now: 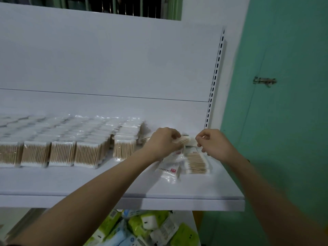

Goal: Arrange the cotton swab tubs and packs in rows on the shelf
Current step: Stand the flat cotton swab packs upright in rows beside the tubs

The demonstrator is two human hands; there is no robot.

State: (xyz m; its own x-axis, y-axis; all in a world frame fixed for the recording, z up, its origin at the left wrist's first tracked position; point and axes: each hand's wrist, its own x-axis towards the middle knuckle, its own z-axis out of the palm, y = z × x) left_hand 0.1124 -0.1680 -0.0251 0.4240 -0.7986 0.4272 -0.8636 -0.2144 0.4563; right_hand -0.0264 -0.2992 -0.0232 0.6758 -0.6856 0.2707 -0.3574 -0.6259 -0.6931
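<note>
Two bare forearms reach up and forward over the front lip of the white shelf (106, 181), hands meeting near its right end. In the left hand (162, 141) the grip is curled round a pack (183, 140) of wooden-stemmed swabs, raised just above the shelf. In the right hand (215, 143) the fingers are bent close together at that pack's right end; whether they pinch its wrapper I cannot tell. Beneath the hands lie loose packs (197, 163), flat and askew, one with a red label. Leftward, upright packs stand in rows (62, 150), front to back. Bare shelf shows along the front edge and behind the hands, up to the slotted upright (215, 75). Below the shelf sits a heap of green and blue packets (142, 228).
</note>
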